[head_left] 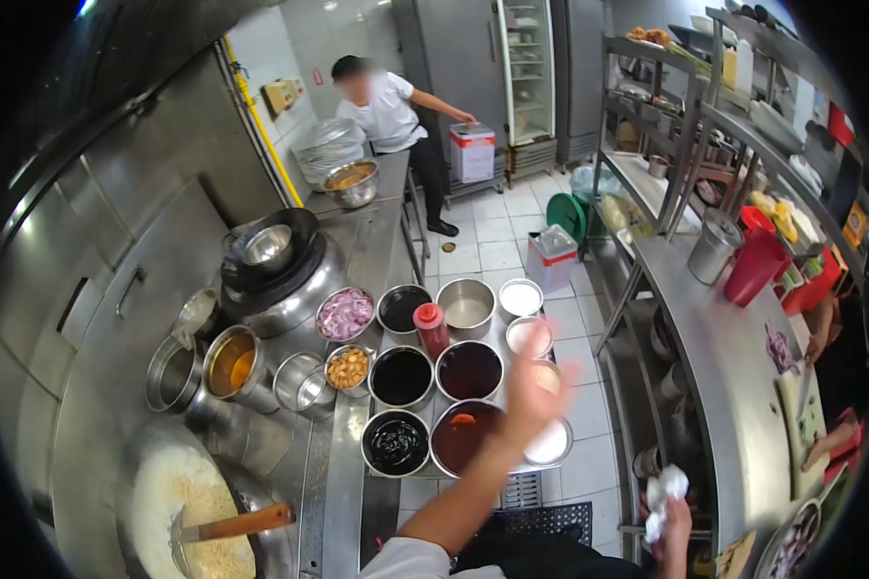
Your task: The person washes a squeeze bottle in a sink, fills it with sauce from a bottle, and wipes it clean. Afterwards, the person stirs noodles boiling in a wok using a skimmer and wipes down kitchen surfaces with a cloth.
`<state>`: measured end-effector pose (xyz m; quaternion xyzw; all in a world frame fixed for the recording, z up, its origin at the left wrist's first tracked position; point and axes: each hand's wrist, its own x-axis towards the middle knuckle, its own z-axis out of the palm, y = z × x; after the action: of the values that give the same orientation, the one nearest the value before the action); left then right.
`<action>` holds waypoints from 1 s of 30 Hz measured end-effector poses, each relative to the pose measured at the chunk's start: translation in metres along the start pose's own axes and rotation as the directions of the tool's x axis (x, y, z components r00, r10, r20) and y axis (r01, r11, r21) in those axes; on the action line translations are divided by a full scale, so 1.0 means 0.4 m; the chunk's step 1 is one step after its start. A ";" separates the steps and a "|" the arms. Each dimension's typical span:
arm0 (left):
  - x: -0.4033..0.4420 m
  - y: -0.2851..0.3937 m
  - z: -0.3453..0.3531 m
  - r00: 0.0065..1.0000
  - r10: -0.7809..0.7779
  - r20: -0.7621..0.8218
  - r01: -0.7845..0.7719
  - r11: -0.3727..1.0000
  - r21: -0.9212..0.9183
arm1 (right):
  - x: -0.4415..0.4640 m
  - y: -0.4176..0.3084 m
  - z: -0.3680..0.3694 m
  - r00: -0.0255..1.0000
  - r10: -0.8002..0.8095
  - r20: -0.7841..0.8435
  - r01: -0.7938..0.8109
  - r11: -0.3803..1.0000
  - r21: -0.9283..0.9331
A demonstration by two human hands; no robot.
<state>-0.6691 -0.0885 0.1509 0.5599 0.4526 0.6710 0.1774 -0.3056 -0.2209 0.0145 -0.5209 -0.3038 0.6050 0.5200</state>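
My left hand [541, 381] is stretched out over the sauce and seasoning containers, smeared by motion. Its fingers look spread, with nothing seen in them. Beneath it are a container of light powder [547, 376] and one of white powder [547, 442]. Beside the forearm stands a container of reddish-brown sauce [465, 439]. Low on the right, my right hand [678, 526] is closed around a crumpled white cloth [666, 492]. A red squeeze bottle [432, 328] stands among the dark sauce pots.
At lower left, a wok [237, 482] holds noodles in whitish liquid and a wooden-handled tool [246, 523]. Sliced onions [346, 314] fill a bowl. Behind, a person [386, 111] touches a square tin [472, 154]. Another person's hand [826, 449] is at the right counter [686, 328].
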 end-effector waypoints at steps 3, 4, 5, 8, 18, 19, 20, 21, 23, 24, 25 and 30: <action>-0.215 0.098 0.235 0.913 0.124 0.389 -0.127 0.992 -0.019 | 0.076 -0.074 0.218 0.959 -0.075 0.273 0.018 0.979 0.203; -0.284 0.102 0.296 0.886 0.085 0.455 -0.093 0.996 -0.005 | 0.088 -0.093 0.286 0.929 -0.089 0.359 -0.025 0.953 0.302; -0.304 0.114 0.317 0.856 0.104 0.507 -0.125 0.992 0.007 | 0.087 -0.104 0.337 0.889 -0.104 0.447 -0.114 0.893 0.435; -0.369 0.146 0.320 0.854 0.023 0.519 -0.128 0.978 0.166 | 0.057 -0.106 0.401 0.569 -0.285 0.772 -0.802 0.016 0.597; -0.832 0.252 0.325 0.835 -0.545 -0.070 0.542 0.838 -0.066 | 0.078 0.023 0.304 0.731 0.051 0.681 -0.058 0.998 -0.012; -0.839 0.284 0.310 0.708 -0.660 -0.251 0.560 0.741 -0.369 | 0.051 0.070 0.274 0.623 -0.119 0.773 0.344 0.929 -0.134; -0.849 0.321 0.292 0.523 -0.771 -0.363 0.453 0.612 -0.648 | -0.024 0.087 0.257 0.460 0.045 0.887 0.360 0.904 -0.232; -0.866 0.355 0.268 0.468 -0.790 -0.397 0.229 0.542 -0.809 | -0.100 0.105 0.240 0.266 0.206 0.942 0.415 0.857 -0.305; -0.942 0.347 0.242 0.237 -0.809 -0.538 0.100 0.572 -0.814 | -0.214 0.150 0.192 -0.235 0.174 0.956 0.837 0.536 0.108; -0.989 0.376 0.227 0.156 -0.888 -0.432 0.044 0.443 -0.895 | -0.258 0.144 0.188 -0.312 0.346 0.885 0.916 0.358 0.183; -1.090 0.331 0.229 0.087 -0.889 -0.450 -0.007 0.451 -0.893 | -0.287 0.138 0.201 -0.341 0.515 0.786 0.940 0.177 0.292; -1.375 0.422 0.156 -0.170 -0.700 -0.694 0.235 0.655 -0.718 | -0.483 -0.225 0.519 -0.626 0.486 0.609 0.762 0.545 0.349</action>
<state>-0.3965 -0.5617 -0.0403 -0.3009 0.4927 0.8008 0.1595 -0.4900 -0.3427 0.2138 0.2965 -0.8913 0.3097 -0.1473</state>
